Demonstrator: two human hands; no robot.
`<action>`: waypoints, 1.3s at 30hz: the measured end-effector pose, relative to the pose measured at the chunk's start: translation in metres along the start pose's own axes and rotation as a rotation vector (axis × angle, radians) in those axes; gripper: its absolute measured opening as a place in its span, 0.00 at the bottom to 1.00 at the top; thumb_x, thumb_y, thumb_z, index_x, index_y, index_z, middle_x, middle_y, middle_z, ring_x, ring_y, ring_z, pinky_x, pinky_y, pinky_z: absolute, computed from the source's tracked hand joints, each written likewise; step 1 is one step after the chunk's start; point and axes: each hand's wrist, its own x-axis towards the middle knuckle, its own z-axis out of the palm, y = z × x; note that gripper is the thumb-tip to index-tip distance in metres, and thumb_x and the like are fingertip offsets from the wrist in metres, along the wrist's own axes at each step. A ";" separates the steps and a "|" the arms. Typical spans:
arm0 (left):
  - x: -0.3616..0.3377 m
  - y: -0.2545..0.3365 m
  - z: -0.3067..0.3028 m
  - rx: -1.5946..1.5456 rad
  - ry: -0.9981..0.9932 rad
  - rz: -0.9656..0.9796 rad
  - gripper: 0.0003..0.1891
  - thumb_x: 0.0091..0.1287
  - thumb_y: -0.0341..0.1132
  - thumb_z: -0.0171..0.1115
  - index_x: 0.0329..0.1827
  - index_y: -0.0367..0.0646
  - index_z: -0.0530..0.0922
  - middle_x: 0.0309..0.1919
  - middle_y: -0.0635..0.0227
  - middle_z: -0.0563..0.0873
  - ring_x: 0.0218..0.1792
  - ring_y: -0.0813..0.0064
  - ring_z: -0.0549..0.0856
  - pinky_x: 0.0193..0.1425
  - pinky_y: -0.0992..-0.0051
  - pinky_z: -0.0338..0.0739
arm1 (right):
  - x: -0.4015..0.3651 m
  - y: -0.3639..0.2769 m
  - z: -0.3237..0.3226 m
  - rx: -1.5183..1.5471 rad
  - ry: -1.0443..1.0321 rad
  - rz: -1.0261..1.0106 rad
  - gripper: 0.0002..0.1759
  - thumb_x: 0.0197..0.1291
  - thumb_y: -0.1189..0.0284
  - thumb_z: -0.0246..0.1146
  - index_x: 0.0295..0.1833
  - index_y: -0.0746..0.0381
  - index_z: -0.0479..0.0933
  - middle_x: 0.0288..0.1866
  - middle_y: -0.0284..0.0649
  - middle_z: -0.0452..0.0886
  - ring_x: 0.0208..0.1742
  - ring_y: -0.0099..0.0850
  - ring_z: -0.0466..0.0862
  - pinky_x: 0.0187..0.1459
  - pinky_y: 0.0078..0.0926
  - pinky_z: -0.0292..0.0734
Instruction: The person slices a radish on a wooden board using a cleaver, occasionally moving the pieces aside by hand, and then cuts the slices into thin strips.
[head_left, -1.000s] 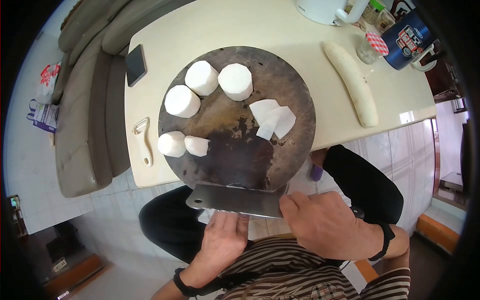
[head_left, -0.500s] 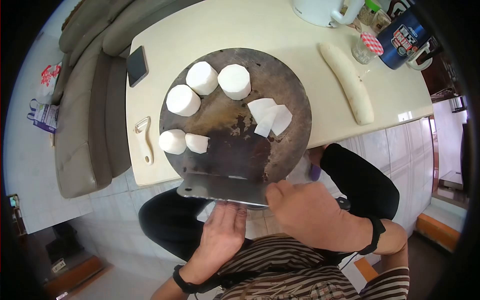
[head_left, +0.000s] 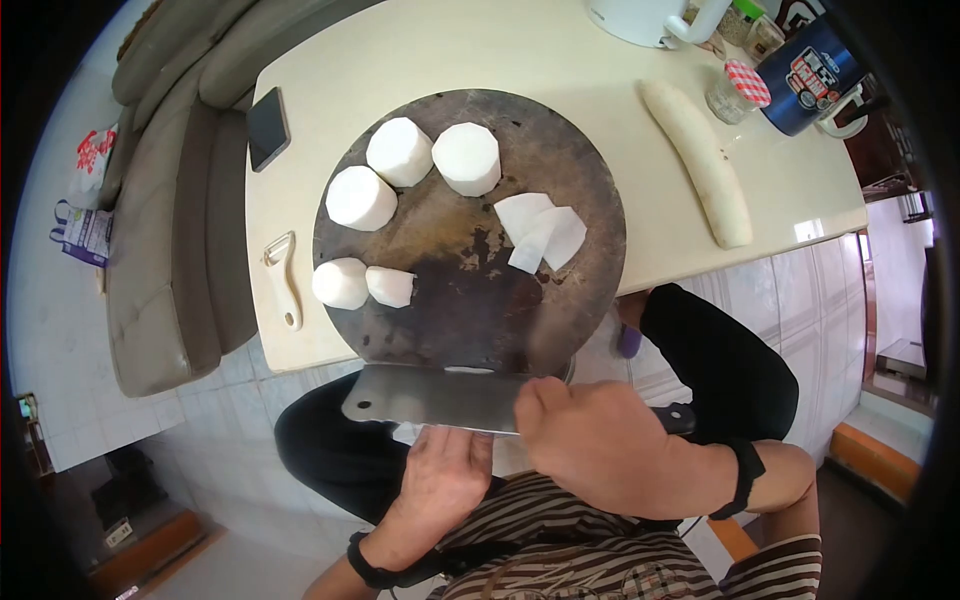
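Observation:
My right hand is closed round the black handle of a cleaver, whose broad blade lies across the near edge of the round chopping board. My left hand is just below the blade, its fingers together and their tips hidden by the steel; what they grip is out of sight. A thin white edge peeks out beyond the blade. Peeled white radish chunks stand at the board's far left, with two smaller radish pieces nearer. Several overlapping radish slices lie at the right.
A whole white radish lies right of the board, by a glass jar and blue flask. A peeler and phone are at the left. A white kettle stands at the back.
The cleaver has shifted slightly left and nearer to me, and its face shows more. My right hand has moved with it; my left hand is slightly lower.

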 end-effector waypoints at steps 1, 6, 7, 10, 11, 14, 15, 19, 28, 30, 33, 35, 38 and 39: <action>0.000 0.000 0.001 -0.061 0.008 -0.051 0.10 0.69 0.26 0.62 0.50 0.30 0.80 0.44 0.50 0.81 0.45 0.47 0.82 0.48 0.55 0.81 | 0.002 -0.001 0.001 -0.029 0.005 -0.014 0.14 0.47 0.76 0.64 0.41 0.71 0.74 0.30 0.45 0.78 0.25 0.39 0.84 0.24 0.33 0.77; 0.004 -0.006 0.004 0.053 0.110 0.109 0.12 0.68 0.27 0.62 0.52 0.31 0.79 0.45 0.49 0.81 0.46 0.44 0.82 0.50 0.54 0.80 | -0.001 0.011 -0.001 0.024 0.094 -0.012 0.13 0.48 0.77 0.64 0.40 0.70 0.74 0.29 0.44 0.78 0.25 0.39 0.83 0.23 0.33 0.76; 0.004 -0.006 0.005 0.032 0.114 0.094 0.11 0.69 0.27 0.62 0.52 0.31 0.79 0.44 0.48 0.81 0.46 0.43 0.82 0.50 0.54 0.80 | -0.004 0.012 -0.001 0.017 0.096 0.002 0.13 0.48 0.77 0.64 0.40 0.69 0.74 0.29 0.44 0.78 0.24 0.39 0.83 0.23 0.33 0.75; -0.001 -0.003 0.008 -0.062 0.095 -0.006 0.10 0.70 0.28 0.61 0.51 0.31 0.79 0.43 0.47 0.81 0.46 0.42 0.82 0.50 0.53 0.80 | -0.009 0.009 -0.014 0.024 0.071 -0.045 0.08 0.47 0.78 0.64 0.34 0.71 0.76 0.26 0.47 0.79 0.23 0.39 0.85 0.22 0.31 0.77; -0.003 -0.003 0.008 -0.136 0.068 -0.088 0.10 0.71 0.28 0.60 0.50 0.31 0.79 0.43 0.47 0.81 0.46 0.42 0.82 0.50 0.53 0.80 | -0.010 0.009 -0.013 0.025 0.071 -0.048 0.08 0.47 0.78 0.64 0.34 0.71 0.76 0.26 0.47 0.79 0.23 0.39 0.85 0.22 0.31 0.77; -0.005 -0.004 0.007 -0.057 0.047 -0.016 0.12 0.66 0.19 0.61 0.52 0.28 0.79 0.45 0.49 0.81 0.42 0.45 0.82 0.45 0.55 0.79 | -0.013 0.007 -0.007 0.010 0.008 0.002 0.14 0.46 0.77 0.64 0.40 0.69 0.74 0.28 0.44 0.77 0.23 0.39 0.82 0.21 0.34 0.73; -0.004 -0.003 0.006 -0.061 0.045 -0.018 0.12 0.66 0.19 0.61 0.52 0.28 0.79 0.45 0.49 0.81 0.42 0.45 0.82 0.45 0.55 0.79 | -0.012 0.006 -0.006 0.002 0.000 0.009 0.14 0.46 0.77 0.64 0.40 0.70 0.74 0.29 0.44 0.77 0.23 0.39 0.82 0.21 0.34 0.74; 0.000 0.000 0.000 -0.134 0.017 -0.100 0.11 0.71 0.28 0.61 0.51 0.31 0.79 0.43 0.47 0.81 0.45 0.43 0.82 0.50 0.53 0.80 | -0.002 -0.001 0.001 0.011 0.043 -0.005 0.14 0.46 0.77 0.65 0.40 0.70 0.74 0.29 0.45 0.78 0.24 0.38 0.84 0.22 0.33 0.76; 0.001 -0.007 0.001 0.034 0.082 0.108 0.12 0.68 0.24 0.63 0.52 0.28 0.79 0.44 0.48 0.82 0.47 0.48 0.82 0.50 0.57 0.81 | -0.002 0.009 -0.007 0.024 0.081 -0.052 0.09 0.47 0.78 0.65 0.34 0.71 0.76 0.27 0.48 0.80 0.25 0.39 0.86 0.23 0.31 0.78; -0.001 -0.008 0.002 0.010 0.065 0.099 0.11 0.68 0.25 0.62 0.50 0.28 0.79 0.45 0.48 0.82 0.47 0.48 0.82 0.50 0.57 0.81 | -0.007 0.008 -0.010 0.023 0.068 -0.054 0.09 0.47 0.78 0.64 0.35 0.71 0.76 0.27 0.48 0.80 0.25 0.39 0.86 0.22 0.31 0.78; -0.004 -0.007 0.006 -0.118 0.073 -0.010 0.09 0.69 0.26 0.62 0.48 0.30 0.80 0.44 0.50 0.82 0.45 0.48 0.82 0.48 0.57 0.81 | -0.007 0.006 -0.011 0.018 0.050 -0.047 0.09 0.47 0.78 0.64 0.34 0.72 0.76 0.26 0.47 0.80 0.23 0.39 0.85 0.22 0.31 0.77; -0.007 -0.008 0.009 -0.046 0.067 -0.008 0.09 0.69 0.27 0.63 0.49 0.31 0.80 0.44 0.50 0.82 0.43 0.48 0.82 0.47 0.57 0.80 | -0.007 0.006 -0.011 0.011 0.039 -0.041 0.09 0.47 0.79 0.64 0.34 0.72 0.76 0.26 0.47 0.80 0.23 0.39 0.85 0.22 0.31 0.77; -0.009 -0.010 0.011 -0.094 0.072 -0.026 0.11 0.69 0.27 0.63 0.51 0.31 0.79 0.45 0.49 0.82 0.43 0.46 0.83 0.48 0.56 0.80 | -0.002 0.004 -0.010 0.011 -0.001 -0.017 0.08 0.47 0.78 0.64 0.34 0.71 0.76 0.27 0.48 0.80 0.24 0.40 0.86 0.23 0.32 0.78; -0.008 -0.009 0.010 -0.097 0.066 -0.022 0.11 0.69 0.27 0.63 0.51 0.31 0.79 0.45 0.49 0.82 0.43 0.46 0.83 0.48 0.56 0.80 | 0.000 0.004 -0.007 0.061 0.022 -0.038 0.08 0.47 0.79 0.64 0.34 0.72 0.76 0.27 0.48 0.80 0.25 0.40 0.86 0.23 0.32 0.78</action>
